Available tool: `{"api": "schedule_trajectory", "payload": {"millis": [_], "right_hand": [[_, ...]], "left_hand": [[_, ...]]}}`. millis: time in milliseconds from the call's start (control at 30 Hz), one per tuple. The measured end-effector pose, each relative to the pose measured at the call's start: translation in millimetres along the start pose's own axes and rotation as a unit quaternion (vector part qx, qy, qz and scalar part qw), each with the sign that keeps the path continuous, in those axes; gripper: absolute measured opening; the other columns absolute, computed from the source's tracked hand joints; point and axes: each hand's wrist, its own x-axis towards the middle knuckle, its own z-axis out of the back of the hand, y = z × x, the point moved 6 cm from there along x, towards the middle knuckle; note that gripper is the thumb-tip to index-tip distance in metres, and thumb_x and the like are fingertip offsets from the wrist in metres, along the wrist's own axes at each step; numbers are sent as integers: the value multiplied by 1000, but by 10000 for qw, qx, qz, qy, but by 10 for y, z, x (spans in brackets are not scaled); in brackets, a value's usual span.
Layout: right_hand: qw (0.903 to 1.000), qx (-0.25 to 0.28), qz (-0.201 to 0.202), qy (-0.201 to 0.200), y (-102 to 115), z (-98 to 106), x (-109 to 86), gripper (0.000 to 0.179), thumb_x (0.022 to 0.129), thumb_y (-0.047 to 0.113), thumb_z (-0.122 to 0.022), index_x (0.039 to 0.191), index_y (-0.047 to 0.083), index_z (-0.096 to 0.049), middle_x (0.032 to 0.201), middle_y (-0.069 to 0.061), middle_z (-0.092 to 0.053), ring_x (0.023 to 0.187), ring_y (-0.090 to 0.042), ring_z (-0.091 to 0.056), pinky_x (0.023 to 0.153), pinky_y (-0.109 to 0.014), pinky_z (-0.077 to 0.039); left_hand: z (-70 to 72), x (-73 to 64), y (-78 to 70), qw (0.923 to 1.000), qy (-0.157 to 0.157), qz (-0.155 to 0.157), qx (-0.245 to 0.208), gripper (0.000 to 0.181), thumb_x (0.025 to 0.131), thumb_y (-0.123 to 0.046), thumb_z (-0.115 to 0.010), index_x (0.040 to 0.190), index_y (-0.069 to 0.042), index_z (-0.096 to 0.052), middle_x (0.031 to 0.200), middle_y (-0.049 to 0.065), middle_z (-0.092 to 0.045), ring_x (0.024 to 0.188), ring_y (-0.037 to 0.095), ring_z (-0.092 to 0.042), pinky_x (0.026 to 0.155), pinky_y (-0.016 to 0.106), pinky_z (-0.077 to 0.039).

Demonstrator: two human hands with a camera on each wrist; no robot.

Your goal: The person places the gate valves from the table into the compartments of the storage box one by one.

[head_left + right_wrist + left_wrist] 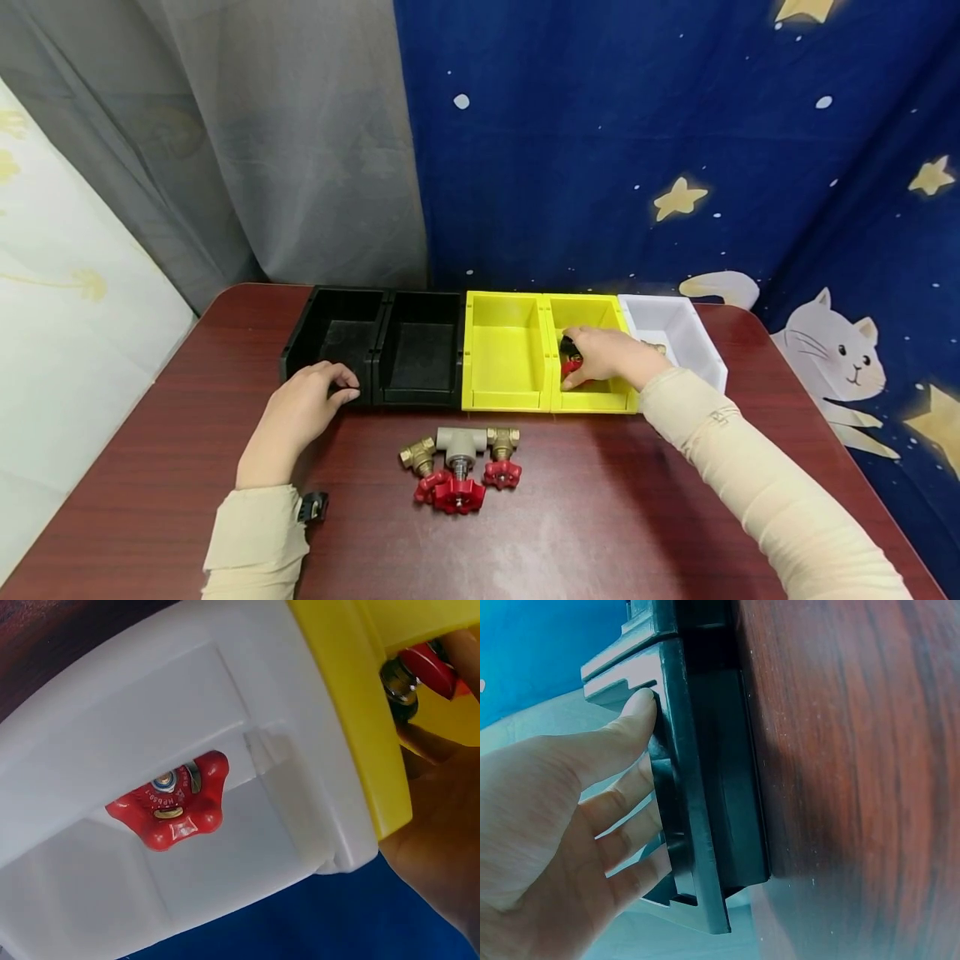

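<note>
Right of center, the right hand (600,354) has fingers curled round a red-handled valve (572,364) in the right yellow bin (592,403), probably from above since the side walls are tight. Center left, the left hand (303,404) is loosely open, resting on a black bin's (351,308) edge, nothing gripped. 3 valves (461,448) sit lower center, worktop (577,508) room around them.

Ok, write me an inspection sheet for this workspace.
Surface: reddish-brown table.
Job's things: two brass valves and a grey valve with red handwheels lie together on the table; another red handwheel shows in the white bin, in a row with two yellow bins and two black bins.
Clutter: nothing seen.
Grips: left grip at the front of the leftmost black bin, holding nothing; right grip holds a red-and-dark piece inside the right yellow bin.
Cables: nothing seen.
Surroundings: grey curtain; blue curtain with stars and a cat.
</note>
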Motion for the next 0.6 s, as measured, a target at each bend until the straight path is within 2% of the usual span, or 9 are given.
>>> {"api": "schedule_trajectory", "payload": {"millis": [233,333,500,600], "right_hand": [[9996,221,60,-165,-7,64,-90,82,87,41,-77,145,-5,-42,143,-26,-48,123,-40,-51,106,-55,-38],[9995,167,-81,-269,-4,102,-146,74,91,39,-73,143,-6,-45,140,-25,-51,120,-39,-54,103,-56,-41],[9983,169,-376,-422,29,193,-264,69,97,41,-63,144,-6,-45,142,-25,-49,129,-43,-49,106,-58,-38],[9975,275,-357,-546,84,245,-336,66,98,41,-61,144,-4,-46,143,-24,-49,131,-42,-47,106,-58,-37]], "left_hand": [[-8,3,6,10000,-4,-13,-7,4,93,-16,-71,96,-14,-69,94,4,-63,91,29,-59,79,53,-49],[-12,6,4,10000,11,-17,-11,4,93,-16,-71,96,-14,-69,94,5,-63,92,30,-59,80,54,-49],[-8,2,2,10000,25,-21,-9,4,93,-16,-70,97,-14,-69,94,5,-63,95,32,-59,81,55,-49],[-3,0,4,10000,26,-26,-2,4,94,-16,-70,97,-14,-69,94,5,-63,95,32,-59,81,55,-49]]}}
